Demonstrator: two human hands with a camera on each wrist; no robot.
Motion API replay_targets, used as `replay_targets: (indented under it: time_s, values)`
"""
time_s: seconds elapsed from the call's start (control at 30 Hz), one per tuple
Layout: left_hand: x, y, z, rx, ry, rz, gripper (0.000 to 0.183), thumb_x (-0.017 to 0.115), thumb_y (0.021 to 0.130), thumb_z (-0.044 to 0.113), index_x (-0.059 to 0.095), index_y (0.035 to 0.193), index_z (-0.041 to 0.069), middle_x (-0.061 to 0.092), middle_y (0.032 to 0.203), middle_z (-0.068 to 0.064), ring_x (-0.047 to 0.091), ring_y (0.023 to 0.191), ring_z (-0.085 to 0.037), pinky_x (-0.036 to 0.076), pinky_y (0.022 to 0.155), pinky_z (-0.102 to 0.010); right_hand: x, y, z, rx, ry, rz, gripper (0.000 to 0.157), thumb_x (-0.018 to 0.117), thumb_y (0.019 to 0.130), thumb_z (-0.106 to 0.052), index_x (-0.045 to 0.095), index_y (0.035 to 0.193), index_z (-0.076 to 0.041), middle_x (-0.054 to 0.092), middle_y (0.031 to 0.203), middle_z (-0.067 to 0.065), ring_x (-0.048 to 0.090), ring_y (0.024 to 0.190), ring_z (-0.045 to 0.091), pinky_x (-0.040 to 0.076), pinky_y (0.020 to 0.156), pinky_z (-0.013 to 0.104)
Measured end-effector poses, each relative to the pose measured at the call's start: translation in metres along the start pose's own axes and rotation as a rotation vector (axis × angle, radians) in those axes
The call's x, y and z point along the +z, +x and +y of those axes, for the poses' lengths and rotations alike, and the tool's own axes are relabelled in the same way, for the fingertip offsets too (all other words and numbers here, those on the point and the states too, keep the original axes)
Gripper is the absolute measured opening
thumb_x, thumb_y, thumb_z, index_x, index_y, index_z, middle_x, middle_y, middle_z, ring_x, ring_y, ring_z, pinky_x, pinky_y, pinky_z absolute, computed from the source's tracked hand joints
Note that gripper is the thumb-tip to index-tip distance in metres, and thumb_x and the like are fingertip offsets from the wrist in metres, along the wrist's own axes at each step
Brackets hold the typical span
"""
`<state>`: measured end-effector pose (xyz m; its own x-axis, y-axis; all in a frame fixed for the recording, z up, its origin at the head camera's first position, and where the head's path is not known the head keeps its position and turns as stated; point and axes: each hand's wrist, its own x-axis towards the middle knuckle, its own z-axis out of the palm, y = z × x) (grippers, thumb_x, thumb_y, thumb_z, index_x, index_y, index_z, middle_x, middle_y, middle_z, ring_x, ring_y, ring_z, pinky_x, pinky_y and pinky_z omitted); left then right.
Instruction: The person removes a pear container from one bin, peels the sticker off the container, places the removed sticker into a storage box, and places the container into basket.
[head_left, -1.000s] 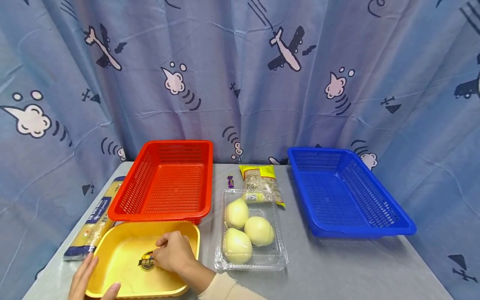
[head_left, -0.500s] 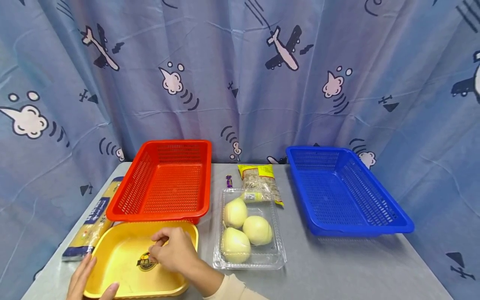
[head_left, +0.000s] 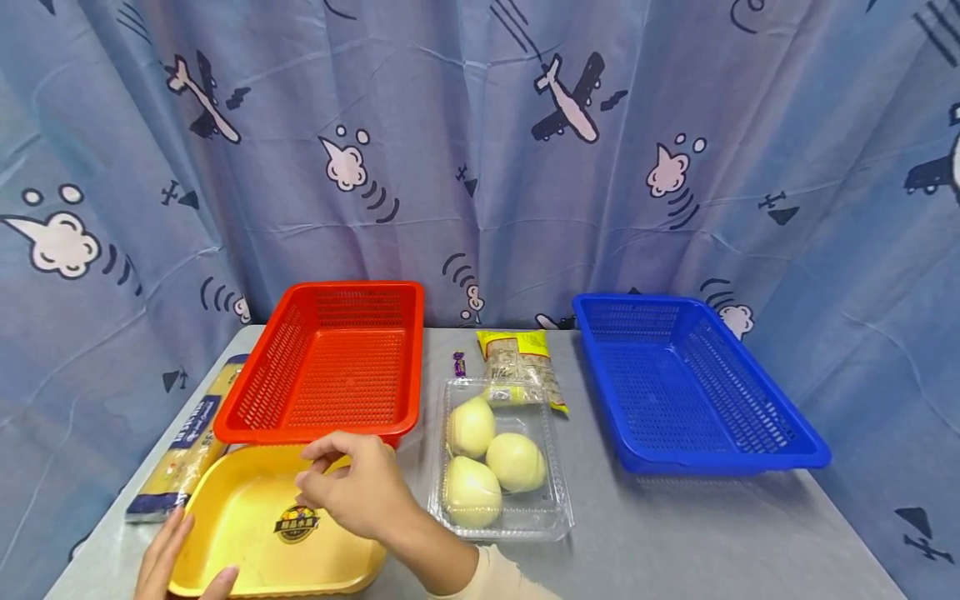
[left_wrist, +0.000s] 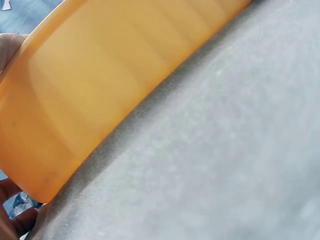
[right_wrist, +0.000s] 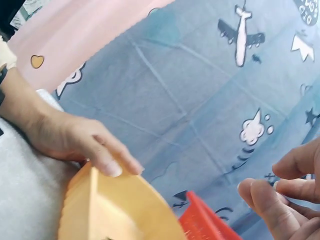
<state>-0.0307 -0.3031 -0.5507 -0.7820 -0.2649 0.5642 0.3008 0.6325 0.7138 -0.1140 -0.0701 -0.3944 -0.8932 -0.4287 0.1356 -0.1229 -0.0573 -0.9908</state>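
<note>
On the near left of the grey table point(head_left: 645, 542) there's a yellow tray point(head_left: 240, 525), with a dark round sticker point(head_left: 297, 524) on its floor. The left hand point(head_left: 167, 557) has hold of its left side, thumb hooked over the rim and fingers down the outside. The right hand point(head_left: 356, 487) hangs above the tray, right side, thumb and fingers loosely bent with a bit of a gap, nothing visible in its grasp. There's a cream sleeve point(head_left: 498, 575) on that arm. Right behind the tray sits a red basket point(head_left: 348, 375); can't really tell if they touch. A long yellow and blue packet point(head_left: 180, 454) lies along the left of both. Over to the right of the tray is a clear plastic box point(head_left: 536, 517) with three pale round fruits point(head_left: 471, 492) in it, its far end overlapping a yellow-topped bag point(head_left: 522, 354) in the head view. A little purple candy point(head_left: 459, 364) lies just left of that bag, and a blue basket point(head_left: 652, 383) stands further right. Blue airplane curtain point(head_left: 420, 100) behind everything.
</note>
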Motion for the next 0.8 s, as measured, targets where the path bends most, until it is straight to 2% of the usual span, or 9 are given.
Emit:
replay_targets:
  time_s: [0.2, 0.33, 0.57, 0.7, 0.8]
  values:
    - [0.003, 0.003, 0.005, -0.112, 0.026, 0.039, 0.094, 0.083, 0.059, -0.016, 0.045, 0.143, 0.004, 0.037, 0.149, -0.005, 0.035, 0.129, -0.005, 0.030, 0.097, -0.009, -0.013, -0.005, -0.011, -0.043, 0.041, -0.020, 0.019, 0.068, 0.084, 0.002, 0.068, 0.102, 0.001, 0.059, 0.080, -0.002, 0.068, 0.067, 0.010, 0.056, 0.064, 0.028]
    - [0.002, 0.005, 0.004, -0.104, 0.016, 0.039, 0.094, 0.082, 0.058, -0.017, 0.045, 0.143, 0.002, 0.037, 0.149, -0.007, 0.036, 0.129, -0.006, 0.030, 0.097, -0.010, -0.021, -0.007, -0.014, -0.072, 0.036, -0.017, 0.019, 0.068, 0.084, 0.001, 0.068, 0.103, 0.000, 0.060, 0.081, -0.001, 0.068, 0.067, 0.012, 0.056, 0.065, 0.029]
    - [0.000, 0.005, 0.007, -0.156, 0.040, 0.021, 0.094, 0.083, 0.061, -0.015, 0.044, 0.144, 0.003, 0.036, 0.150, -0.004, 0.036, 0.127, -0.003, 0.031, 0.096, -0.009, -0.033, -0.012, -0.021, -0.087, 0.072, -0.023, 0.021, 0.067, 0.084, 0.002, 0.068, 0.105, -0.002, 0.060, 0.086, 0.003, 0.069, 0.070, 0.016, 0.056, 0.067, 0.031]
    - [0.000, 0.005, 0.007, -0.150, 0.046, 0.021, 0.094, 0.083, 0.060, -0.014, 0.044, 0.144, 0.003, 0.036, 0.150, -0.004, 0.036, 0.128, -0.003, 0.030, 0.097, -0.009, -0.041, -0.015, -0.026, -0.097, 0.064, -0.023, 0.023, 0.068, 0.085, 0.000, 0.067, 0.108, -0.002, 0.060, 0.089, 0.005, 0.069, 0.071, 0.018, 0.056, 0.068, 0.032]
    - [0.000, 0.005, 0.009, -0.178, 0.060, 0.014, 0.093, 0.084, 0.062, -0.012, 0.044, 0.145, 0.004, 0.035, 0.150, 0.000, 0.034, 0.128, 0.000, 0.028, 0.097, -0.008, -0.048, -0.017, -0.028, -0.107, 0.048, -0.015, 0.024, 0.068, 0.085, -0.002, 0.067, 0.109, -0.003, 0.061, 0.092, 0.007, 0.068, 0.073, 0.019, 0.056, 0.069, 0.033]
